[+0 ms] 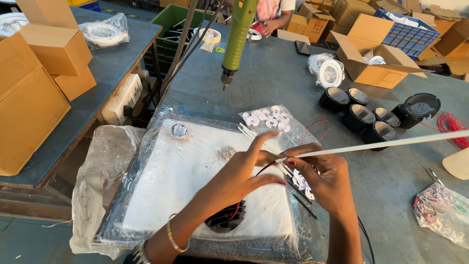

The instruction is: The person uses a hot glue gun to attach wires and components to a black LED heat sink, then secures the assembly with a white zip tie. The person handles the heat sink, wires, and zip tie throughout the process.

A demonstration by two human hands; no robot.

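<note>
White tube [371,144] pinched in my right hand [328,177]; left hand [244,172] pinches wires; I'd feed slowly, keeping it straight.

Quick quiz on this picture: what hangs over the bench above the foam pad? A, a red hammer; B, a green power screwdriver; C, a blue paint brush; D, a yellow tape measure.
B: a green power screwdriver hangs tip down above the plastic-wrapped white foam pad.

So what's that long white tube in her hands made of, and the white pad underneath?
The long white tube, pinched by the right hand, looks like thin flexible sleeving, matte, perhaps plastic or fibreglass. The white pad looks like soft foam under crinkly clear plastic film, which glints.
</note>
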